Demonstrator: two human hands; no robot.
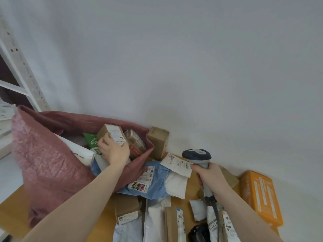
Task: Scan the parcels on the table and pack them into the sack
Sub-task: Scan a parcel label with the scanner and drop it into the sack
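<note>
sack (pixel 52 163) pink | mailer (pixel 157 182) light blue | carton (pixel 262 198) orange | scanner (pixel 196 155) grey

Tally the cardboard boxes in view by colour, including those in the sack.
Brown boxes: 4 (two in the sack, one in the left hand's grip, one beside it; one by the wall; one at the table's front)
Orange boxes: 1
Total: 5
Two more brown packs, one flat, one behind the right hand, may be boxes; cannot tell.

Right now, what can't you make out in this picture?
Head view only:
- Sack depth: parcels and its own wall hide the bottom.
- Label print on the box the left hand holds: too small.
- Near table edge: cut off by the frame.
- Scanner trigger: hidden under the right hand.
</note>
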